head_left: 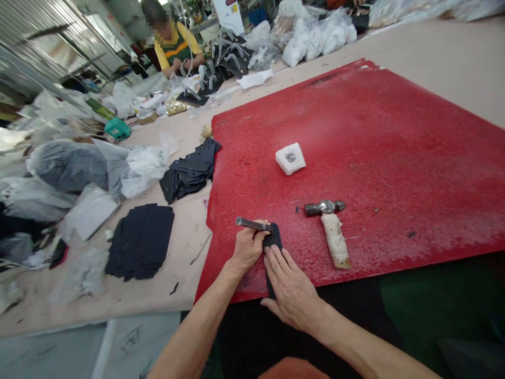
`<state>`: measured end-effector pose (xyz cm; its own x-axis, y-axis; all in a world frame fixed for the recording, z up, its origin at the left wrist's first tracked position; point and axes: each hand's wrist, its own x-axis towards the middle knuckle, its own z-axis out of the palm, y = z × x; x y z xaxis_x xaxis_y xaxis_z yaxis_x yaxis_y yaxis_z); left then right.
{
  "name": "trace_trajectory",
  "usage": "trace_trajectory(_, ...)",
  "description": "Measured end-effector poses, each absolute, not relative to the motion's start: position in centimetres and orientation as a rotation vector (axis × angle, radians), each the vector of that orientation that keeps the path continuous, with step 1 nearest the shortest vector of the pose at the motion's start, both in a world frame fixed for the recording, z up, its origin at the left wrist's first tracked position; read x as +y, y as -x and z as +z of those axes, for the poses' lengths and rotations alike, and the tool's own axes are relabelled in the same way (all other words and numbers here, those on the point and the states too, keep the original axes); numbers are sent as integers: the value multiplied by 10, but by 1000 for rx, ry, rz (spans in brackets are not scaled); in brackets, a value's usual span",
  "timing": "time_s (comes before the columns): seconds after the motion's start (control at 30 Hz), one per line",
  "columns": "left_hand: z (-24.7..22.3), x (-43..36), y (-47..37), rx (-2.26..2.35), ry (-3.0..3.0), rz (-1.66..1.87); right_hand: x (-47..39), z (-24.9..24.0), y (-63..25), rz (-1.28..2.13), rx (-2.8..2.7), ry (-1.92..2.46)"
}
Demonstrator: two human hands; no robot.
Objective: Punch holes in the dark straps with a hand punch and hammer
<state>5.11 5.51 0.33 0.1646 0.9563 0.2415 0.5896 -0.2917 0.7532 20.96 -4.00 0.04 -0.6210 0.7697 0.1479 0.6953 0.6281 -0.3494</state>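
My left hand (pixel 248 245) is closed around a metal punch (pixel 252 225), which it holds tilted, one end at the upper part of a narrow black strip (pixel 275 237). Flat on that strip lies my right hand (pixel 290 284), its fingers stretched out and pressing it to the red mat (pixel 379 158). To the right of my hands a ball-peen hammer (pixel 333 231) rests on the mat, its handle wrapped in pale material. Farther back sits a white block (pixel 291 158) with a dark grey patch on top.
Left of the mat are a stack of black pieces (pixel 141 241) and a pile of dark cut parts (pixel 192 169). Plastic bags (pixel 142 171) crowd the table's left side. Across the table a person (pixel 177 45) handles something small. The mat's near edge lies close to my body.
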Motion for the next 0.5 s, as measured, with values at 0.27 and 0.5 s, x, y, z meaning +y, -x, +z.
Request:
trace_trajectory(0.27, 3, 56, -50, 1458, -2012, 940, -40, -1, -210, 402, -2531, 1173)
trace_trajectory(0.5, -2, 57, -48, 1447, -2004, 936, -39, 2, -209, 424, -2525, 1180)
